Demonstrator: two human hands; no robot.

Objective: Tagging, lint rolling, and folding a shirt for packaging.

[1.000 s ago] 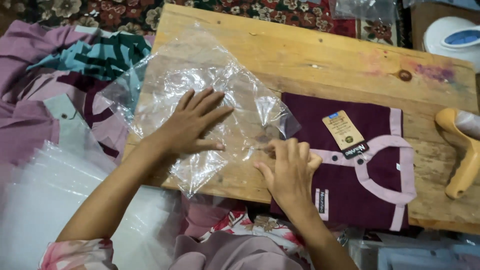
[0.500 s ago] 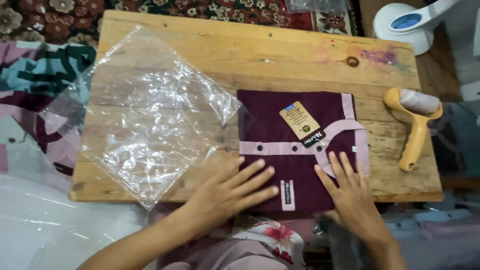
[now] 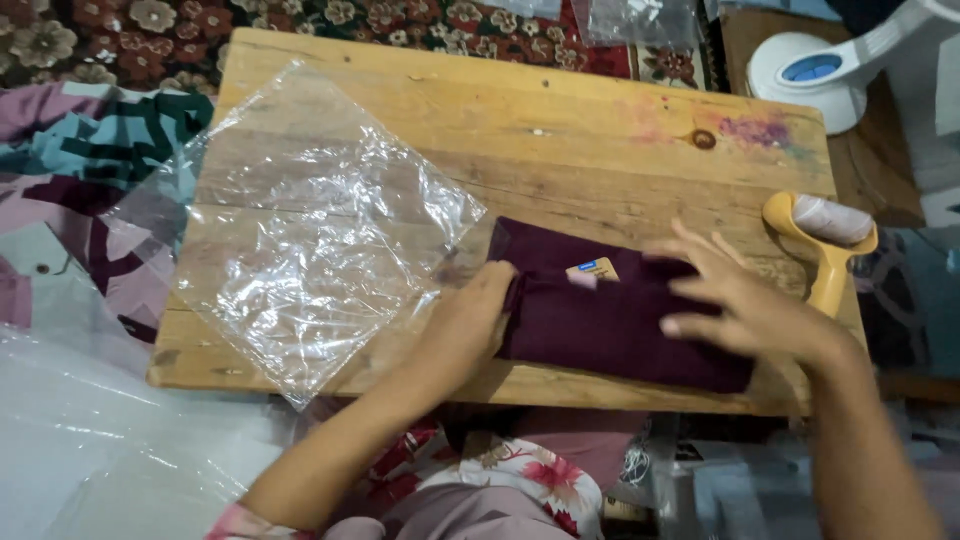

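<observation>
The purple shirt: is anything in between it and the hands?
No. Both hands lie right on the folded maroon shirt: the left hand presses its left edge, the right hand rests flat on top. The clear plastic bag lies beside it on the wooden table.

Tag (image 3: pixel 592 270) half-hidden under garment (image 3: pixel 610 320)

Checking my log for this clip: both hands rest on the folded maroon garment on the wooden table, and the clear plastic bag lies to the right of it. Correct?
Not quite. The head view shows the clear plastic bag lying to the left of the folded maroon garment, not the right. The rest holds: the left hand and right hand both rest on the garment on the wooden table.
</observation>
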